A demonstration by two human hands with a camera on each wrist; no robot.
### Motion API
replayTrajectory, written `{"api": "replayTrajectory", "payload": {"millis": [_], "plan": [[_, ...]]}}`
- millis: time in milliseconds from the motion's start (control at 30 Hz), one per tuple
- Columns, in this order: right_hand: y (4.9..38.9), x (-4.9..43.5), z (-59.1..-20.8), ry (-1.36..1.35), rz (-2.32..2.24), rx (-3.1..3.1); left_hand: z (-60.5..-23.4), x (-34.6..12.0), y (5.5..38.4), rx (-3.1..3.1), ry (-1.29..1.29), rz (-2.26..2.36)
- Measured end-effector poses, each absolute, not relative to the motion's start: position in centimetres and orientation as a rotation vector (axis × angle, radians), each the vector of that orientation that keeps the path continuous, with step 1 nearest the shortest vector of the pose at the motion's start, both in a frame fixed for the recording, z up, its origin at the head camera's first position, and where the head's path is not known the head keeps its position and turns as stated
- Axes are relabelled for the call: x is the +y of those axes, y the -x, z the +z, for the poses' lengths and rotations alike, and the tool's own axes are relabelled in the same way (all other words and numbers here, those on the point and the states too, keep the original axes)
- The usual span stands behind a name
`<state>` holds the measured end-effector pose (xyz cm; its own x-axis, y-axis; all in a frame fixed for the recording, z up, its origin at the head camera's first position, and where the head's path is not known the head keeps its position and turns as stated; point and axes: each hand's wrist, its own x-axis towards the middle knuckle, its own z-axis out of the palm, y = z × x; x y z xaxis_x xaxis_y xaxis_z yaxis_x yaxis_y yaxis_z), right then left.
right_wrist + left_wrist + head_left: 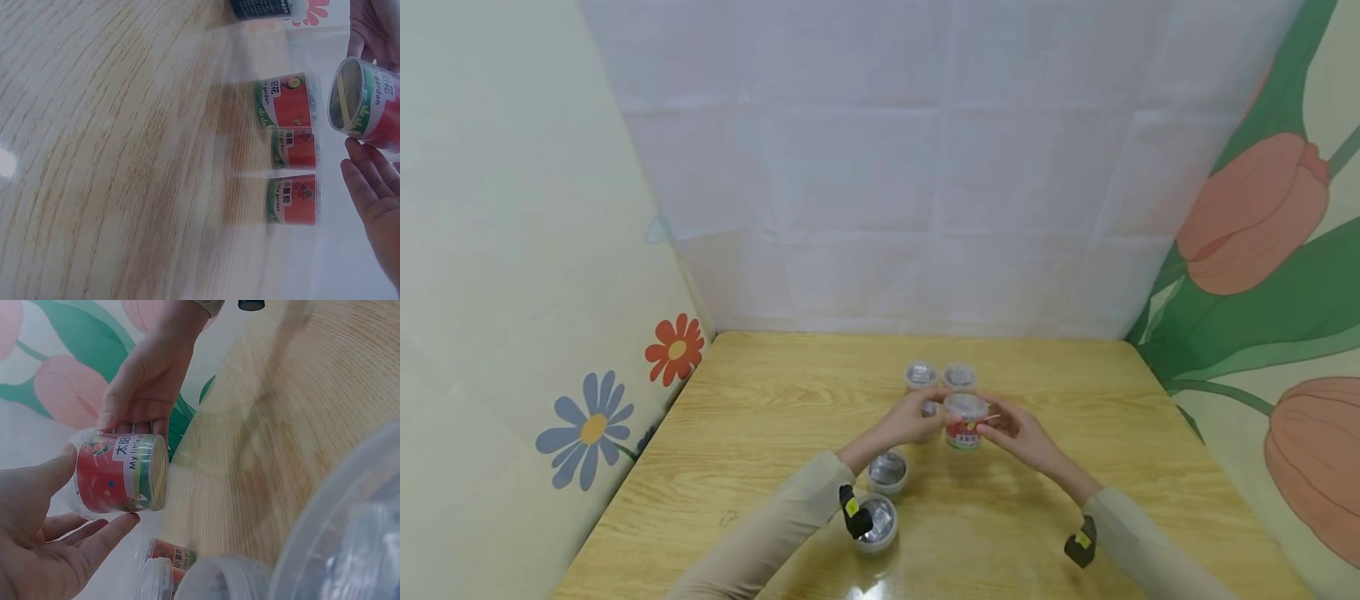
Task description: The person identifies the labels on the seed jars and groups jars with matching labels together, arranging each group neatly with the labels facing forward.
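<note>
In the head view, the left hand (917,418) and right hand (1021,435) pinch a "My little garden" cup (966,427) between them, above the wooden table (1045,525). Two silvery-topped cups (921,375) stand just behind it.

The left wrist view shows thumb and fingers of the left hand gripping its clear rim.

The right wrist view shows three red-labelled cups (291,199) standing below it.
</note>
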<state>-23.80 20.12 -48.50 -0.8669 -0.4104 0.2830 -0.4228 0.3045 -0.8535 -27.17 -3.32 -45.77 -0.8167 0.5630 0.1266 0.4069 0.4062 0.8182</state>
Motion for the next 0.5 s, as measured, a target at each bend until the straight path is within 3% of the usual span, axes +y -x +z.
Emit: {"api": "replayTrajectory", "payload": {"millis": [500], "plan": [[24.33, 19.35, -48.60, -0.756, 1.458, -2.511, -46.04, -3.26, 27.89, 2.483, -0.893, 1.318]]}}
